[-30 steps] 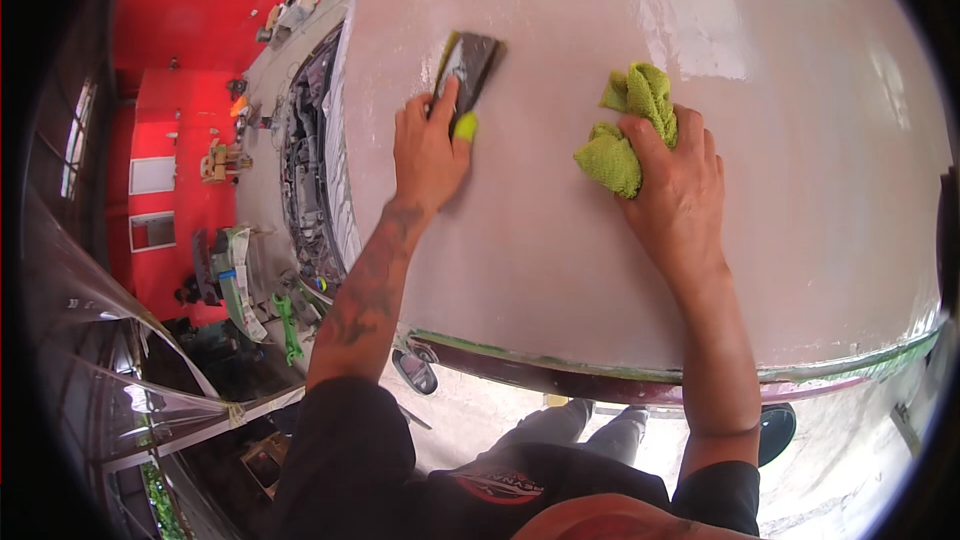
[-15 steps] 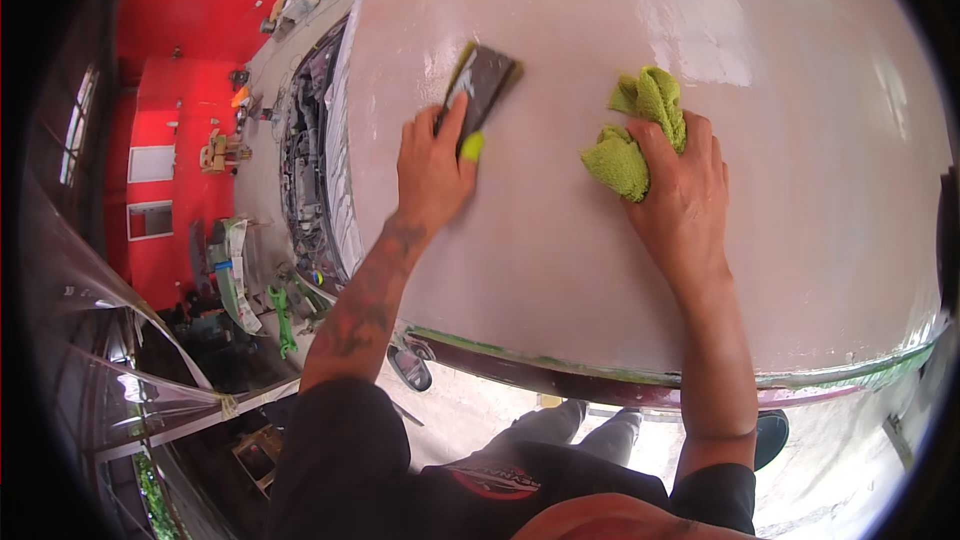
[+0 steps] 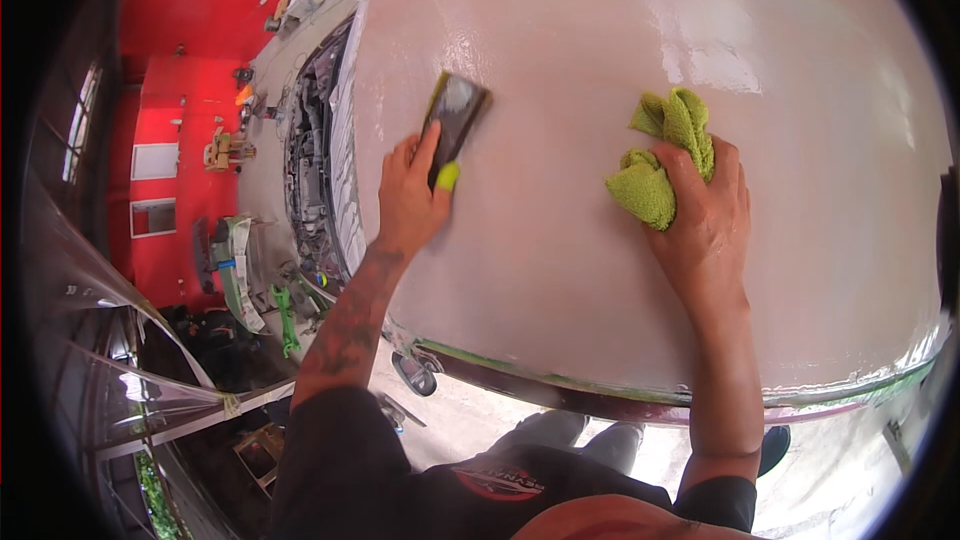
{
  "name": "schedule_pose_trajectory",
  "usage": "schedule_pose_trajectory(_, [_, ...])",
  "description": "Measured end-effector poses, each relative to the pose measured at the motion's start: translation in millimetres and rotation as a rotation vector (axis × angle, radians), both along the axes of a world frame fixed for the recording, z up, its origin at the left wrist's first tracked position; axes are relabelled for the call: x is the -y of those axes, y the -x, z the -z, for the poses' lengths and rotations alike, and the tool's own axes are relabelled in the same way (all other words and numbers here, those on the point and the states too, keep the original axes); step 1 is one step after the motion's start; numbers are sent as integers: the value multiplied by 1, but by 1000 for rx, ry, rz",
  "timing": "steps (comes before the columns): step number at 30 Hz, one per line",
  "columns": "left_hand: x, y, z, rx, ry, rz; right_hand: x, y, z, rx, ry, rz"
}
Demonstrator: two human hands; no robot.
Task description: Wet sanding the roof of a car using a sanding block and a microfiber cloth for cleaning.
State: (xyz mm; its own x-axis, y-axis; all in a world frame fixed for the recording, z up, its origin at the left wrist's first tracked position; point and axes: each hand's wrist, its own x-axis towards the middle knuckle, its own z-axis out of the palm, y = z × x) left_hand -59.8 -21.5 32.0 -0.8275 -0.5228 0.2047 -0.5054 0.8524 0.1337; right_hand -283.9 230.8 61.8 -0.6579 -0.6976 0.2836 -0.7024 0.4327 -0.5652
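- Car panel (image 3: 600, 270): large, pale pinkish-grey, curved body surface filling most of the view; glossy wet patches near its upper right; a band of green masking tape runs along its lower edge.
- Red wall (image 3: 190, 60): far left background, with two pale rectangular panels fixed to it.
- Engine bay (image 3: 310, 170): dark open cavity just beside the panel's left edge, hoses and parts visible inside.
- Clear plastic sheeting (image 3: 110, 340): draped at lower left, creased, beside a dark heap of workshop clutter.
- Left hand (image 3: 410, 200): lies flat on the panel's left half, forearm rising from the lower edge; fingers extended and pressed down over the lower end of the sanding block, thumb along its side.
- Right hand (image 3: 705, 225): rests on the panel's right half, well apart from the left hand; fingers curled and bunched into the cloth, pinning it to the surface.
- Cloth (image 3: 660, 165): yellow-green, crumpled, microfibre-like; on the panel under and just above the right fingertips, partly covered by them.
- Sanding block (image 3: 455, 125): small, flat, dark grey face with yellow-green edge; lies tilted on the panel, upper end pointing up and right, lower end under the left fingers.
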Motion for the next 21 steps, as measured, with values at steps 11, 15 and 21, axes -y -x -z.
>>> schedule_pose_trajectory(11, [172, 60, -22, 129, 31, -422, 5, -5, -1, -19, 27, -26])
schedule_pose_trajectory(15, [52, -17, 6, 66, 24, -138, -1, 0, -2, -72, 8, -6])
schedule_pose_trajectory(21, [135, 4, -20, 93, -23, -315, 3, -9, -5, -46, 37, -24])
